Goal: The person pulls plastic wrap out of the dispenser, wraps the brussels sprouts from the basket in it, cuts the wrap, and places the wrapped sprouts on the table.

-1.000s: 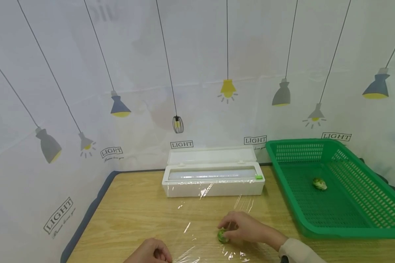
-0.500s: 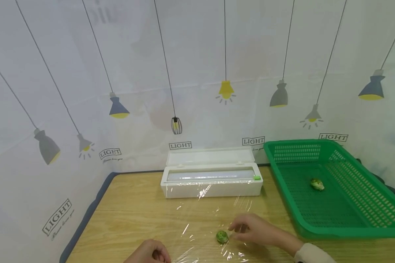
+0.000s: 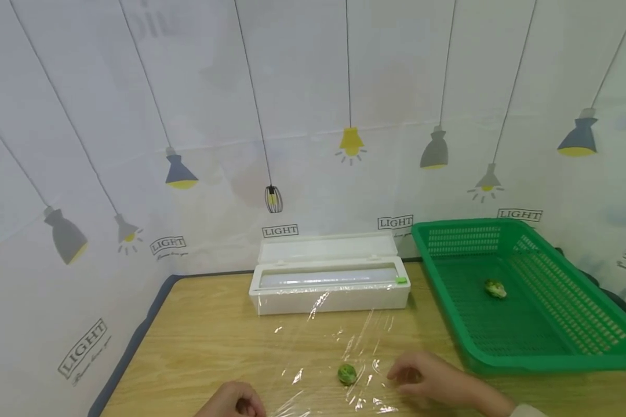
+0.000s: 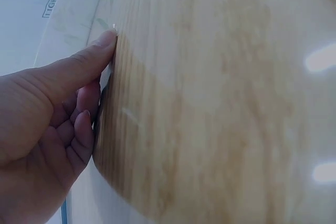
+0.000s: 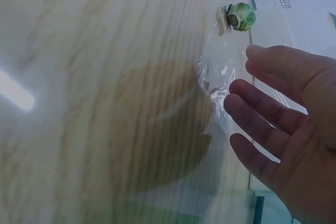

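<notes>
A Brussels sprout rests on clear plastic wrap, which stretches toward me over the wooden table from a white dispenser box. My left hand is low at the wrap's left side; in the left wrist view its thumb and curled fingers pinch the film's edge near the table. To the right of the sprout, my right hand hovers with loosely bent fingers and nothing in them. The right wrist view shows the same sprout beyond the thumb, with crinkled film beside the fingertips.
A green plastic basket stands at the right, with another Brussels sprout inside. The dispenser's lid is raised, showing the film roll. Behind the table hangs a white sheet printed with lamps.
My right hand has let go of the Brussels sprout and drawn away to the right. The sprout stays on the film. The left hand keeps its place; the head view has shifted slightly.
</notes>
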The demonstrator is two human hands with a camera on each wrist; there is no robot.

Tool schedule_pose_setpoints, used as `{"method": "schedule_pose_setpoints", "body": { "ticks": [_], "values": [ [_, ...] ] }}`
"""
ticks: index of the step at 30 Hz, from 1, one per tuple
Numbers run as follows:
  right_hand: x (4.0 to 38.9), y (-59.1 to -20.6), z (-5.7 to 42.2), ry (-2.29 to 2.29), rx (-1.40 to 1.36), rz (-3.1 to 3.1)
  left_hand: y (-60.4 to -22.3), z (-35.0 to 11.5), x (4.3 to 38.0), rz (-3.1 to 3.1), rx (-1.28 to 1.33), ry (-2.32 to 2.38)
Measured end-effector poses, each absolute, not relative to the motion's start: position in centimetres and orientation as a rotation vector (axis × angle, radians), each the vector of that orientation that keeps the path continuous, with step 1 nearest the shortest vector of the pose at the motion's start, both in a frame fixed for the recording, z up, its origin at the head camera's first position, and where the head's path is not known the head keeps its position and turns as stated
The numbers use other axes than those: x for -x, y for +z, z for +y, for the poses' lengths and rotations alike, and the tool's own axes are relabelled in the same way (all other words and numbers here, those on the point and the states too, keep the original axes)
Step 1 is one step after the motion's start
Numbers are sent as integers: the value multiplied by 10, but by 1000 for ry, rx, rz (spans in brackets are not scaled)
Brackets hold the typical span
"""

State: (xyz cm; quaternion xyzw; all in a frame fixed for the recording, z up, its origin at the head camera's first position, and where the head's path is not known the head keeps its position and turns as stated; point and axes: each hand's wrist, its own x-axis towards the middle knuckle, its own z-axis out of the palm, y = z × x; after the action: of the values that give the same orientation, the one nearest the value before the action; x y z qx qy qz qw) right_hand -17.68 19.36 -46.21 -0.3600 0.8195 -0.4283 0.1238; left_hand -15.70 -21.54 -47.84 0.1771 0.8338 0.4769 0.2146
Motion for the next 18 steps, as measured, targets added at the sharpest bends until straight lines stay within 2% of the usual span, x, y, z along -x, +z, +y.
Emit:
{"method": "schedule_pose_setpoints", "body": {
  "ticks": [10,18],
  "values": [
    [163,-464,209,-1225,879,2375,-478,-218,158,2229,-362,1364],
    [159,-472,217,-1193,989,2462,-483,-221,155,2281,-676,1451]
  ]
}}
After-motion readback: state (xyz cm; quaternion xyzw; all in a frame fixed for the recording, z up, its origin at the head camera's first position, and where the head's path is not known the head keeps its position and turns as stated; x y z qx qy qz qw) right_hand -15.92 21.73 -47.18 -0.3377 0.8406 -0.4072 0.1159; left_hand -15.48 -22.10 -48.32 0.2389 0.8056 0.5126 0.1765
